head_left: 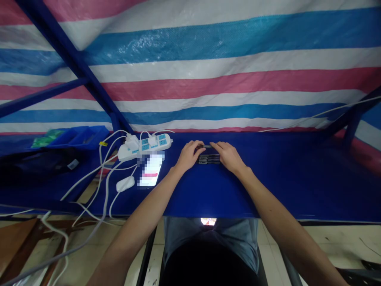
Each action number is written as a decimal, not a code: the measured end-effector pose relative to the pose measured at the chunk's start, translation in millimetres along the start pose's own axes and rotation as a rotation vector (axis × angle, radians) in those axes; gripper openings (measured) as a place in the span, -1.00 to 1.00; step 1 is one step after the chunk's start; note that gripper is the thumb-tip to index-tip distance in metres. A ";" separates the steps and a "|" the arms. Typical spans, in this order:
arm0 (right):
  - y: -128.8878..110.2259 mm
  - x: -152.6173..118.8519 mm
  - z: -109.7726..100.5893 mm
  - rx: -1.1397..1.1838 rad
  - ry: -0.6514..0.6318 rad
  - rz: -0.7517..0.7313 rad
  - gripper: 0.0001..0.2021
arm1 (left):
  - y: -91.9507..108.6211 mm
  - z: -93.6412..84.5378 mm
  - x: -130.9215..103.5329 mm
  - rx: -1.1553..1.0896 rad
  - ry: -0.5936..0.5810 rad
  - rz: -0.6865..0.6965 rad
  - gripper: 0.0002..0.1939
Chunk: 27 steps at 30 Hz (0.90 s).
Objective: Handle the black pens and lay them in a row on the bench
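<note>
My left hand (190,154) and my right hand (228,155) meet over the blue tabletop. Between their fingertips lies a thin dark grey bar-shaped piece (206,146), gripped at its two ends; its exact kind is too small to make out. Just nearer to me, several similar slim dark pieces (208,159) rest side by side on the table, with lighter grey parts at their left ends. The fingers of my right hand partly cover the right ends of that row.
On the left are a white power strip (145,146) with plugs, a lit phone (151,171), a white adapter (125,184) and tangled white cables (104,174). Farther left stand blue bins (80,137) beside a dark cloth item (38,163). A striped tarp (208,87) hangs behind the table.
</note>
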State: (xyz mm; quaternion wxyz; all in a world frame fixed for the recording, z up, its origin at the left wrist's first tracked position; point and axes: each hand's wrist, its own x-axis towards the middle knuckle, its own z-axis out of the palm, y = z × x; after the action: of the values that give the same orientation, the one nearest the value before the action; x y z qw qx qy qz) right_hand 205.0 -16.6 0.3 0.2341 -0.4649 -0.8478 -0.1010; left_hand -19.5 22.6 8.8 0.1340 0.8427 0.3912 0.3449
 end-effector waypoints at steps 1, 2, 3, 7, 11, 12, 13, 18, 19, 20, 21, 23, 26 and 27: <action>-0.4 0.3 1.3 0.006 0.010 -0.003 -0.47 | -0.6 0.4 0.3 0.004 0.007 0.006 -0.80; -0.9 0.7 2.6 0.015 0.026 -0.004 -0.55 | -1.2 0.8 0.6 0.017 0.007 0.016 -0.76; -1.6 1.2 3.8 0.027 0.045 -0.003 -0.62 | -1.7 1.0 1.0 0.035 0.004 0.025 -0.70; -3.8 2.6 6.2 0.057 0.117 0.021 -0.73 | -2.7 0.9 2.0 0.074 -0.018 0.033 -0.49; -3.2 1.5 3.8 0.051 0.157 0.026 -0.75 | -2.9 1.4 0.9 -0.006 -0.009 0.048 -0.63; -2.5 1.0 3.2 0.056 0.160 0.027 -0.76 | -2.8 1.6 0.5 -0.035 0.002 0.044 -0.74; -1.7 0.4 2.7 0.063 0.162 0.032 -0.76 | -2.6 1.7 0.1 -0.063 0.021 0.033 -0.82; 3.8 -1.8 2.1 0.052 0.156 0.043 -0.72 | -1.5 1.0 0.6 -0.063 0.065 0.009 -0.88; 4.7 -2.0 2.1 0.049 0.152 0.034 -0.72 | -1.6 0.8 1.2 -0.046 0.054 0.018 -0.87; 5.3 -2.1 1.9 0.049 0.149 0.024 -0.71 | -1.9 0.7 1.7 -0.031 0.040 0.026 -0.84; 5.7 -2.1 1.7 0.051 0.148 0.014 -0.71 | -2.2 0.6 2.2 -0.019 0.025 0.032 -0.78; 5.9 -2.0 1.1 0.055 0.149 0.000 -0.71 | -2.6 0.5 2.6 -0.005 0.002 0.035 -0.67; 5.9 -2.0 0.4 0.060 0.159 0.003 -0.70 | -2.0 0.1 1.8 -0.041 0.018 0.024 -0.70; 6.1 -2.2 0.4 0.066 0.163 0.010 -0.70 | -1.6 0.0 1.3 -0.068 0.035 0.018 -0.77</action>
State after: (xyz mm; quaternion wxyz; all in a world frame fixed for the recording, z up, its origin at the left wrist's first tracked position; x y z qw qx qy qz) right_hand 211.0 -14.8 -1.4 0.3182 -0.4512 -0.8266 -0.1093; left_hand -19.7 24.6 8.6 0.1527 0.8349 0.3739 0.3739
